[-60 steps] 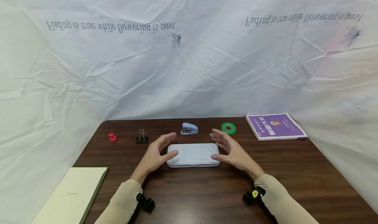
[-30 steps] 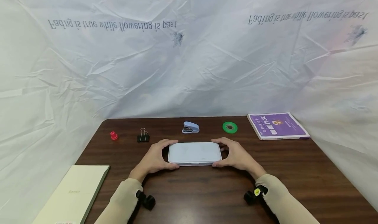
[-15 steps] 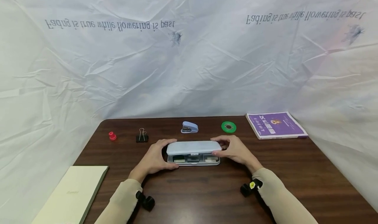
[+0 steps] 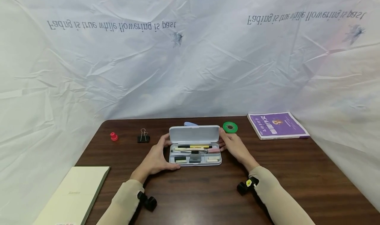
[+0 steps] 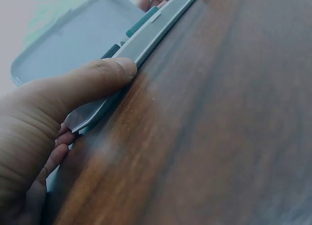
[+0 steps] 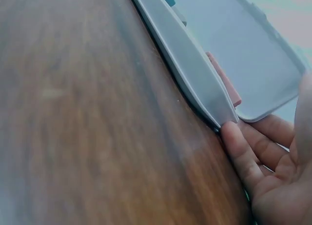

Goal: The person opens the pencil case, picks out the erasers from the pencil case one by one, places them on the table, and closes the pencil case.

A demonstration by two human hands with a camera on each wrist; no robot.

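Pencil case (image 4: 194, 164), left fingers (image 5: 105, 79) gripping one end, right fingers (image 6: 239, 143) loosely touching other, lid (image 4: 194, 134) mostly hiding blue object (image 4: 190, 123)

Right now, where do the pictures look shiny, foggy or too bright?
Head view: soft glare on the dark brown wooden table, and lettering on the cream flat notebook hard to read; left wrist view: bluish haze, washed out at upper left, wood soft at lower right; right wrist view: washed out at upper right, beyond the pale grey rectangular pencil case lid, with wood grain smeary.

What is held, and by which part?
The case, left grip round its left end; right grip at the right edge of the lid, its hold unclear.
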